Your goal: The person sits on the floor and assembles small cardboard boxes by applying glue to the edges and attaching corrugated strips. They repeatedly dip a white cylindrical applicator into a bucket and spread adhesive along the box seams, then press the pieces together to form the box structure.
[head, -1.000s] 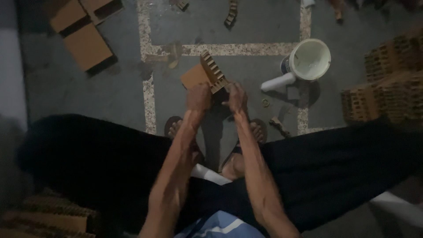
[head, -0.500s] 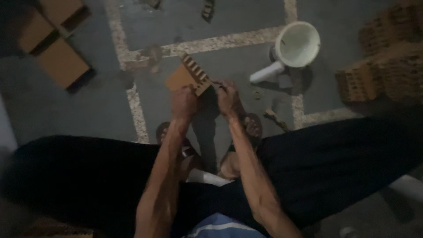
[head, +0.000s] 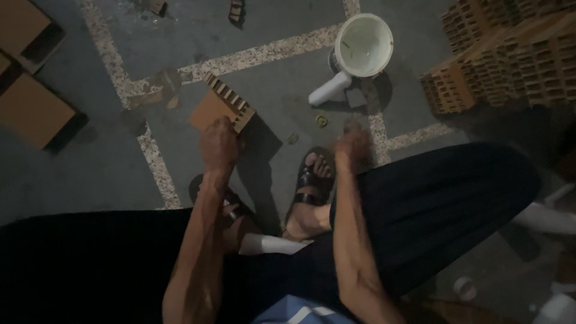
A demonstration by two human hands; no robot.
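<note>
My left hand [head: 219, 144] grips a small brown wooden piece with a comb-like slotted edge [head: 223, 107] and holds it above the floor. My right hand [head: 354, 147] is apart from the piece, over my right knee; it is blurred, its fingers look curled, and whether it holds anything is unclear. My feet in dark sandals [head: 312, 180] rest on the floor below, between my dark trouser legs.
A white bucket [head: 363, 44] with a white tube [head: 329, 90] beside it stands at the upper middle. Stacks of slotted brown pieces [head: 504, 54] fill the upper right. Flat brown boards [head: 33, 111] lie at the upper left. Pale speckled strips [head: 264, 53] cross the grey floor.
My right hand has come off the slotted piece and moved right and down toward my knee. My left hand keeps hold of the piece. The view shifted slightly.
</note>
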